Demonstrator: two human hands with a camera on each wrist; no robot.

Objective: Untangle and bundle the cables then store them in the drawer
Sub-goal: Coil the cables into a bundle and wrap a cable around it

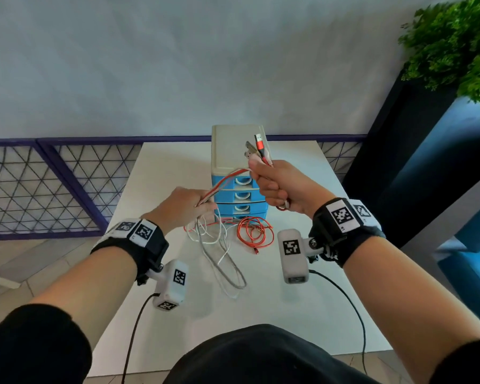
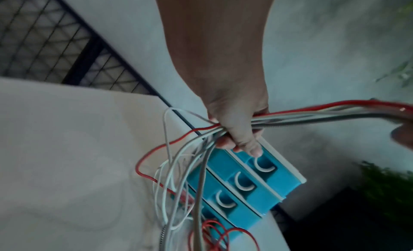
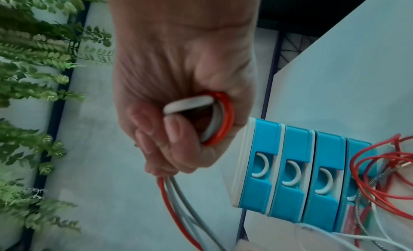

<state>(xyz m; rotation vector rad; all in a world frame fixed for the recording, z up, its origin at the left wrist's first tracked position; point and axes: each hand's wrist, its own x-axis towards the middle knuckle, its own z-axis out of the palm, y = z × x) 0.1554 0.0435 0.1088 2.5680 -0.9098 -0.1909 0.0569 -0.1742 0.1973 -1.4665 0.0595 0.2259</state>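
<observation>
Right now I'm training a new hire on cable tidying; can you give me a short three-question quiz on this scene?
1. True or false: both hands grip the cables at once.
2. Which hand holds the plug ends up? A) left B) right
3. Fill in: the loose red cable lies on the table in front of the blue ____.

Key:
1. True: the left hand and the right hand both grip them.
2. B
3. Drawers.
</observation>
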